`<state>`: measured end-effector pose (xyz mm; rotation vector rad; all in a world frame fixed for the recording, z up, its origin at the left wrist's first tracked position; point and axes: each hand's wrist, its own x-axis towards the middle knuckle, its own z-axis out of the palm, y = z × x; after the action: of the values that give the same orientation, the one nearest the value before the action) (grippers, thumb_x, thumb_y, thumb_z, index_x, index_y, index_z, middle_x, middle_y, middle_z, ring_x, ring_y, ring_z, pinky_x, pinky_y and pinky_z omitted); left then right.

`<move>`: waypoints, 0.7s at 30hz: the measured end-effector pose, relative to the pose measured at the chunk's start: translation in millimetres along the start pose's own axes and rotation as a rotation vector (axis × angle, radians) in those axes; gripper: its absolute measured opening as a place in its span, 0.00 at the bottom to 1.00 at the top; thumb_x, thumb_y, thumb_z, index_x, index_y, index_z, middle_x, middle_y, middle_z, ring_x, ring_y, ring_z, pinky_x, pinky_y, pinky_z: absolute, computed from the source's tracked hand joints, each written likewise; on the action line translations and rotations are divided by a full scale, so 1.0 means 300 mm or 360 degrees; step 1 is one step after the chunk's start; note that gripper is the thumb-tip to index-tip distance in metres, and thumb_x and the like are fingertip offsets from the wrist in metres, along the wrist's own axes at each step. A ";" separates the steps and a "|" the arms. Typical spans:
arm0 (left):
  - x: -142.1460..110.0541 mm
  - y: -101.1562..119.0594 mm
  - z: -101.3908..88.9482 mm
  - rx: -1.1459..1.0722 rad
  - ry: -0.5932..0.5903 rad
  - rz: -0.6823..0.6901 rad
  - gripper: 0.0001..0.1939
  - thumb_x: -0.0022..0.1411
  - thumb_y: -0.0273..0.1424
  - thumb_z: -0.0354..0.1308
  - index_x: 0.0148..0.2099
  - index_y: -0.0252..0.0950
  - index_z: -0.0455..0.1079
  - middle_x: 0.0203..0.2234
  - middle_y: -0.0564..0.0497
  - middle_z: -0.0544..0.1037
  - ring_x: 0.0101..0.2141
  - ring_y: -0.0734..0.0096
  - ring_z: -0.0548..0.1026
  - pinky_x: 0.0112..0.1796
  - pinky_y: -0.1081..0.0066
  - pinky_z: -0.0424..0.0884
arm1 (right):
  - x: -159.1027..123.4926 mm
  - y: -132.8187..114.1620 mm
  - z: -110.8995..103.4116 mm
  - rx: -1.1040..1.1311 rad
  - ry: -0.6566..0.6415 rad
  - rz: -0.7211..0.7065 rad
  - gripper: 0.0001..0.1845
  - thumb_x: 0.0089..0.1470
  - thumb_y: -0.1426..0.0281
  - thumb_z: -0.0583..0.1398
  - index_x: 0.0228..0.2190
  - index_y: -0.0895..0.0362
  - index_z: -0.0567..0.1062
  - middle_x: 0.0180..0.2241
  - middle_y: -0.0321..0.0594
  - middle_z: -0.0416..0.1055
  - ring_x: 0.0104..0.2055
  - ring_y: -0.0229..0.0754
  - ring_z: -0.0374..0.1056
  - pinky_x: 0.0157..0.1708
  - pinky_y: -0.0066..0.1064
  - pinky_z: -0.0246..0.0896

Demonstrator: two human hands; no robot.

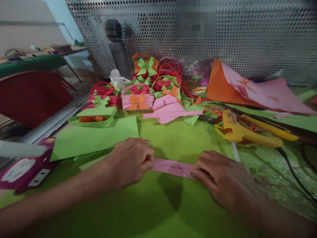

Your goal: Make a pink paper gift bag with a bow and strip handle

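Observation:
A narrow folded pink paper strip lies on the green table cover between my hands. My left hand is curled, its fingertips pinching the strip's left end. My right hand lies over the strip's right end, fingers pressed down together on it. A light green paper sheet lies just beyond my left hand.
Several paper baskets with bows stand at the back, beside a grey bottle. A yellow glue gun with a black cord lies right. Orange and pink sheets lean at the far right. A purple-white device sits left.

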<state>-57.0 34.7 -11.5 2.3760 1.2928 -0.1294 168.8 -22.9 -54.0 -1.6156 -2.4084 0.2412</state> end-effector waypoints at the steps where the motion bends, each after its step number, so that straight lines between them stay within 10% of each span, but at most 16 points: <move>1: -0.001 0.001 0.000 0.0004 0.0005 0.0001 0.12 0.56 0.29 0.50 0.21 0.34 0.64 0.22 0.53 0.69 0.24 0.74 0.66 0.27 0.72 0.59 | 0.000 0.000 0.000 -0.0007 0.0000 0.0002 0.09 0.52 0.71 0.56 0.21 0.55 0.68 0.22 0.35 0.64 0.27 0.41 0.61 0.25 0.31 0.49; 21: -0.003 -0.018 0.033 0.0144 0.0114 0.0130 0.14 0.58 0.29 0.51 0.21 0.33 0.64 0.19 0.52 0.67 0.24 0.73 0.65 0.26 0.71 0.58 | 0.003 -0.003 0.001 -0.0065 0.0069 -0.0111 0.09 0.51 0.73 0.56 0.21 0.55 0.68 0.22 0.36 0.65 0.26 0.42 0.62 0.24 0.32 0.52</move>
<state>-60.8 32.7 -21.9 2.5272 1.2441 -0.0807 167.5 -22.5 -53.8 -1.5340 -2.4465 0.1445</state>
